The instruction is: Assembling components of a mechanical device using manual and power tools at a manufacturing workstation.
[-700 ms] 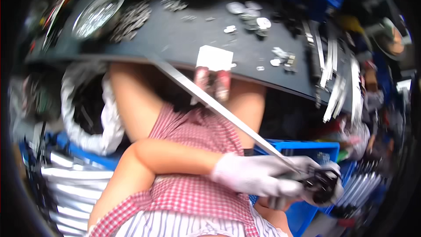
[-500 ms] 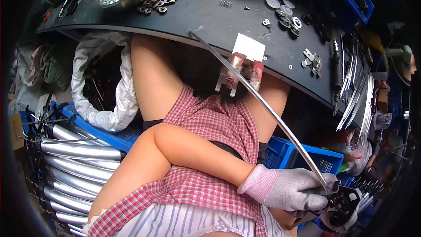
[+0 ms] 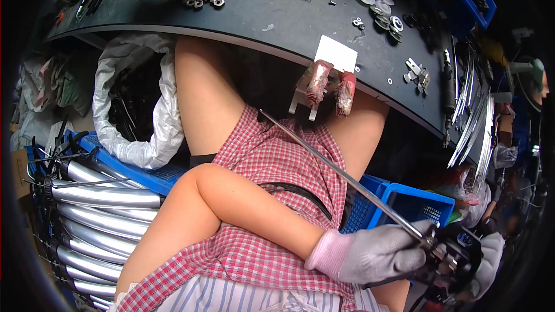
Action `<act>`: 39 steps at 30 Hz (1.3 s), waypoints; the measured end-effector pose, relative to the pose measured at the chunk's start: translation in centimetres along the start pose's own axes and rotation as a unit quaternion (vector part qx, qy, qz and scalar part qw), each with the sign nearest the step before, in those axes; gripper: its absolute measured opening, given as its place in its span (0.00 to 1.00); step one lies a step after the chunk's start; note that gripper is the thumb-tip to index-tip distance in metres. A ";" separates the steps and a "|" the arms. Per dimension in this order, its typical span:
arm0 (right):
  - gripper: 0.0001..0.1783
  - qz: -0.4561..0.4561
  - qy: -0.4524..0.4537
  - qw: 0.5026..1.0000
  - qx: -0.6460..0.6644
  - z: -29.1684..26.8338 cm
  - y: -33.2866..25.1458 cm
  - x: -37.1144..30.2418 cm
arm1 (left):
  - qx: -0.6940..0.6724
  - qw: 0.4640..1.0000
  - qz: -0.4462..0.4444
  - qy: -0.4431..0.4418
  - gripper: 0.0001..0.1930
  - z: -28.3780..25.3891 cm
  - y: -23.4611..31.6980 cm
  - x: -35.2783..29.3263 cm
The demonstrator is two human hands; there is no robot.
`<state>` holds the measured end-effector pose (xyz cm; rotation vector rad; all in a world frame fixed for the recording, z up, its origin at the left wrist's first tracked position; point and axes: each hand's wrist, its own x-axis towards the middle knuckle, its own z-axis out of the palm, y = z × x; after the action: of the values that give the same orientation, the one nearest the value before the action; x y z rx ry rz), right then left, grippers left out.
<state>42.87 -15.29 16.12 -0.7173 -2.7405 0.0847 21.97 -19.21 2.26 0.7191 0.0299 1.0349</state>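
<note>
We are seeing two gloved hands working together low on the right. The left hand (image 3: 381, 257), its arm crossing the lap, is gripping the left end of a black mechanism (image 3: 459, 251), thumb and fingers drawn together right where a metal rod (image 3: 347, 177) is meeting it. The right hand (image 3: 490, 266) is pressing against the mechanism's far side; the mechanism is mostly hiding its fingers, so we cannot tell how tightly they are folding. We are placing the mechanism between both hands and tracing the rod slanting up and left from the grip, its tip pointing over the checked apron (image 3: 248, 248).

Just above the grip we are noting a blue crate (image 3: 444, 209). Beyond that, the dark table (image 3: 272, 29) is carrying metal strips (image 3: 475, 118) up-right of the grip, with round discs (image 3: 381, 7) farther off. Well up-left of the grip, two red-wrapped prongs (image 3: 345, 93) are jutting out beside a white plate (image 3: 336, 52). Far left of the grip, past the arm, silver tubes (image 3: 110, 193) are lying piled below a white bag (image 3: 166, 138).
</note>
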 end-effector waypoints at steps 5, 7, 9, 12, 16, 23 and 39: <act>0.21 0.094 0.259 0.957 -0.093 10.3 -2.4 9.8 | 0.082 0.996 -0.002 0.048 0.23 -8.1 -1.0 -2.5; 0.18 0.075 0.178 0.979 -0.061 12.0 -1.0 12.0 | -0.008 0.987 0.018 0.157 0.17 -9.6 0.6 -3.1; 0.17 0.074 0.180 0.979 -0.062 15.1 0.2 14.1 | -0.018 0.983 -0.013 0.182 0.23 -15.0 0.4 -4.5; 0.16 0.114 0.163 0.976 -0.084 18.7 2.2 15.9 | -0.117 0.944 -0.044 0.307 0.26 -14.5 3.5 -2.9; 0.17 0.166 0.175 0.969 -0.047 20.6 2.7 16.6 | -0.100 0.953 -0.089 0.272 0.27 -17.0 3.1 -3.5; 0.16 0.225 0.116 0.965 -0.071 24.6 3.4 16.8 | 0.074 0.951 -0.111 0.280 0.24 -21.5 2.9 -4.5; 0.15 0.323 0.227 0.729 0.559 26.9 4.1 12.9 | 0.733 0.623 0.079 0.261 0.22 -16.7 8.9 -0.3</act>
<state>25.84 -4.89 -6.44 -1.0142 -1.3903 1.3502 9.12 -7.85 -5.83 1.8763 1.5196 1.2282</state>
